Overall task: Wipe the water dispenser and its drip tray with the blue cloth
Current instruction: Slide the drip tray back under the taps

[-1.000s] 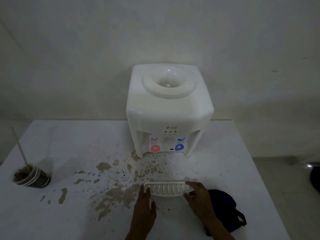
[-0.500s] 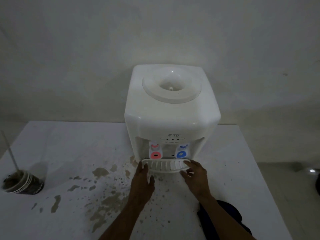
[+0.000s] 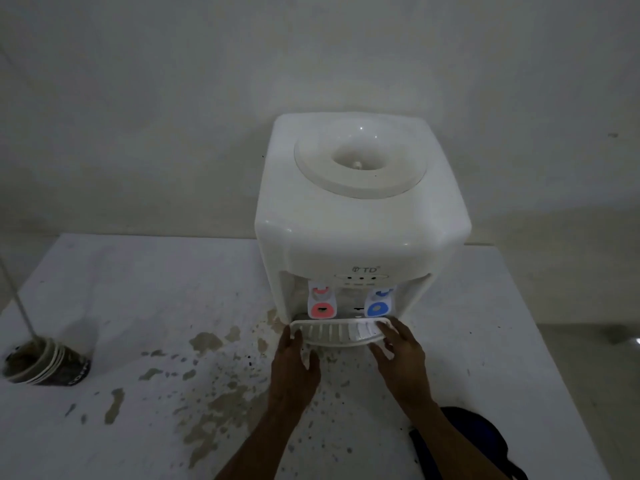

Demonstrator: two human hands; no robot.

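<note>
A: So, what could go wrong at this point?

B: The drip tray [image 3: 337, 333] looks only partly home under the taps. If one side is pushed harder than the other, I'd expect it to skew and jam against the water dispenser [image 3: 360, 216], or pop loose and drop onto the counter [image 3: 502, 341].

A: How is it being held?

B: The left hand [image 3: 294, 368] has its fingers laid loosely together against the tray's left end, thumb set apart below the rim. The right hand [image 3: 401, 351] is more spread, fingers fanned over the tray's right end, fingertips on the slats. Neither is wrapped tight around it; it reads as steadying and pressing rather than a firm pinch.

A: And just beyond the hands?

B: Directly past the fingers sit the red tap [image 3: 322, 308] and blue tap [image 3: 378, 308], close above the tray. A knuckle nudging either lever could let out water, if any is left; no bottle is mounted on top.

A: Where's the cloth?

B: Behind the right wrist, toward the person, a dark blue cloth [image 3: 478, 441] lies bunched on the counter, in neither hand. No wiping can happen until it is picked up.

A: Anything else nearby?

B: Brown stains [image 3: 214, 403] are spattered under and left of the left forearm. Well off to the left stands a stack of cups [image 3: 45, 365] with a straw, clear of both hands.
</note>
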